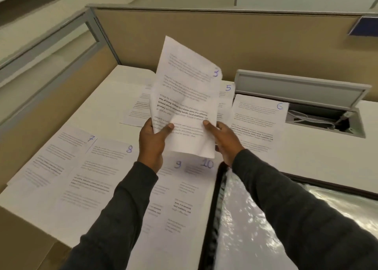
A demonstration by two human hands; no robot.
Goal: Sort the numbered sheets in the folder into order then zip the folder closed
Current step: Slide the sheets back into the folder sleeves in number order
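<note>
Both hands hold up a small stack of printed sheets, with sheet 3 [188,89] on top, above the middle of the desk. My left hand [152,140] grips its lower left edge, thumb on the front. My right hand [222,138] grips the lower right edge the same way. Flat on the white desk [106,93] lie sheet 7 [55,153], sheet 8 [98,173], sheet 9 [163,190], sheet 10 [190,190], sheet 5 [226,97] and sheet 6 [257,122]. Another sheet [139,110] is partly hidden behind the held stack. The open clear zip folder [245,218] with a dark zipper edge lies at the lower right, under my right forearm.
Beige cubicle partitions [204,36] wall the desk at the back and left. A cable hatch [325,116] with its grey lid raised stands open at the right rear, with cables inside. The desk's front left corner drops off near the lower left.
</note>
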